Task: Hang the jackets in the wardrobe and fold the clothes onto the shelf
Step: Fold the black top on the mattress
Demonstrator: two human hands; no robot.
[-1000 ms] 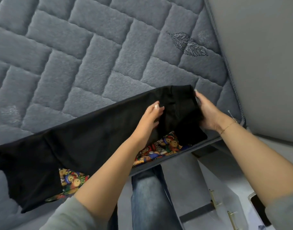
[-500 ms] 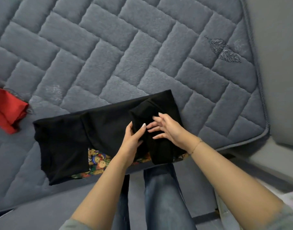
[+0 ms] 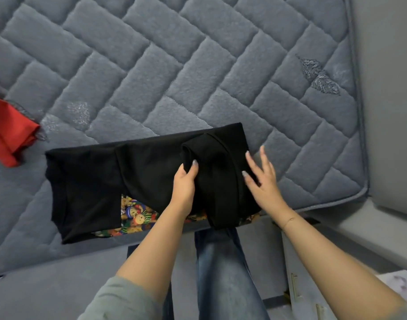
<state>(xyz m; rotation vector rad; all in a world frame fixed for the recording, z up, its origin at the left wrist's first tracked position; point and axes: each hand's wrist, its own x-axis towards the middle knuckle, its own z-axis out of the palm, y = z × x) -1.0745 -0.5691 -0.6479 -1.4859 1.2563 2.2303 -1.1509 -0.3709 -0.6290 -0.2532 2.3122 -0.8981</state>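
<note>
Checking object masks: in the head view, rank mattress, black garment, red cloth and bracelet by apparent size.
1. mattress, fills most of the frame
2. black garment
3. red cloth, cut off by the left edge, so its full size is unknown
4. bracelet, a thin chain on the right wrist

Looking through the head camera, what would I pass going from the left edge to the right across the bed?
red cloth → black garment with a teddy-bear print → left hand gripping its fold → right hand → embroidered leaf on the mattress.
</note>
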